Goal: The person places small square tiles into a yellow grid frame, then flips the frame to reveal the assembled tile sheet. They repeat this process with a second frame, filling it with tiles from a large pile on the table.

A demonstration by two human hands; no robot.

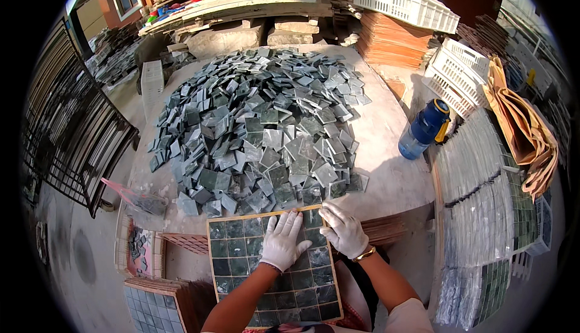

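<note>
Green square stone tiles sit in a wooden grid tray [273, 272] right in front of the person, long side pointing away from them. The left hand [283, 240] lies flat and open on the tray's top rows. The right hand [344, 229] pinches one small tile at the top right corner. Just past the tray, a big pile of loose grey-green tiles [260, 121] covers the round counter [386, 152].

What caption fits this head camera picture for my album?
Two white-gloved hands, left hand and right hand, press on a wooden-framed grid tray of square green stone tiles beside a big loose tile heap.
</note>
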